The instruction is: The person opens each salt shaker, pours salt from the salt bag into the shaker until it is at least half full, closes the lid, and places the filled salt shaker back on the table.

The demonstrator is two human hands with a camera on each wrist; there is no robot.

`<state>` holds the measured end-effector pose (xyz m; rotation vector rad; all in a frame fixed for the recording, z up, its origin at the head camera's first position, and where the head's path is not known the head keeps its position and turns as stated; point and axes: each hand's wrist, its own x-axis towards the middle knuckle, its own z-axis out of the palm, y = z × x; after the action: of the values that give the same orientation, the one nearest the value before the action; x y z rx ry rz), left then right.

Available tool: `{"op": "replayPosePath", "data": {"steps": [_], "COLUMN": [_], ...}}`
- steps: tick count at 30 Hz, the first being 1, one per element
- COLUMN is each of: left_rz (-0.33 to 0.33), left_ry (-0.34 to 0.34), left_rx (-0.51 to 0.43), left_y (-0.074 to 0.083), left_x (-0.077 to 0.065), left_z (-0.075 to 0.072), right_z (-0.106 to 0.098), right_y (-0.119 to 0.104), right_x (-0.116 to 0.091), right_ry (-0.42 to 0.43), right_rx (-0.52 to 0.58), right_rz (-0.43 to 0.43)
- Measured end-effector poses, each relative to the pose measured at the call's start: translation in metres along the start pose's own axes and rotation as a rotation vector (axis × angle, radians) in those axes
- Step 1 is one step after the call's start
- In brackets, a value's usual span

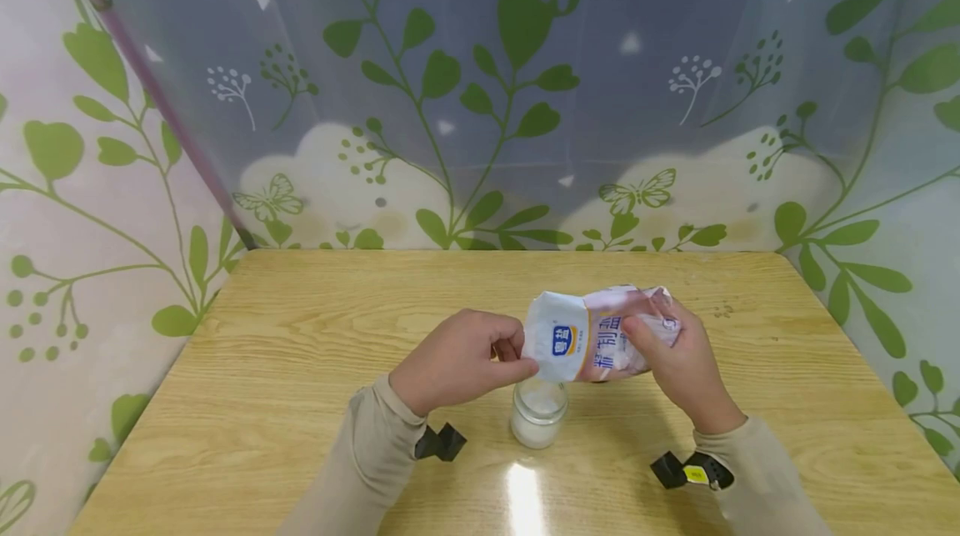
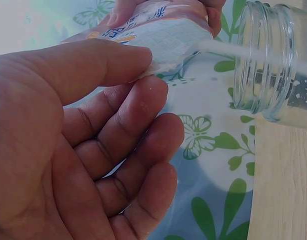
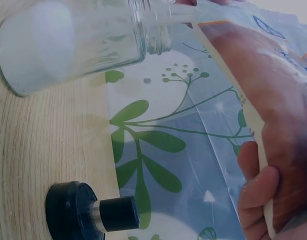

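Your right grip (image 1: 686,378) is curled around the darker end of a soft packet (image 1: 558,311), with the thumb lying across its upper face, and your left grip (image 1: 465,357) pinches the edge of the pale end between thumb and forefinger. The packet is in the air above the bench (image 1: 300,353), lying sideways between your two hands, and it bears blue Chinese characters. Just under its pale end there stands, upright on the bench, a clear glass jar (image 1: 538,423) without a cover on its threaded mouth. In the left wrist view you can see a thin white stream (image 2: 221,48), which runs from the packet's edge into the mouth of this jar; the two do not touch. A white filling (image 3: 41,37) lies in the lower part of the jar. Near the jar, on the bench, is a round black piece (image 3: 71,212) with a metal band and a smaller black knob. Your sleeves (image 1: 363,457) are beige, and behind the bench hangs a sheet (image 1: 630,102) printed with green leaves and butterflies.
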<state>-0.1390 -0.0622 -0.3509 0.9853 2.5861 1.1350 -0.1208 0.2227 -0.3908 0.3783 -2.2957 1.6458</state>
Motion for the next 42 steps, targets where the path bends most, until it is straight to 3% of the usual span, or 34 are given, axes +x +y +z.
{"op": "replayPosePath", "data": {"steps": [42], "left_rz": [-0.021], "left_ry": [-0.024], "left_rx": [-0.008], "left_y": [0.0012], "left_x": [0.0005], "left_z": [0.0007], "right_z": [-0.0002], "right_y": [-0.0031], "right_x": [-0.0007], "right_ry": [-0.007], "right_rx": [-0.070], "right_rz": [-0.028]}}
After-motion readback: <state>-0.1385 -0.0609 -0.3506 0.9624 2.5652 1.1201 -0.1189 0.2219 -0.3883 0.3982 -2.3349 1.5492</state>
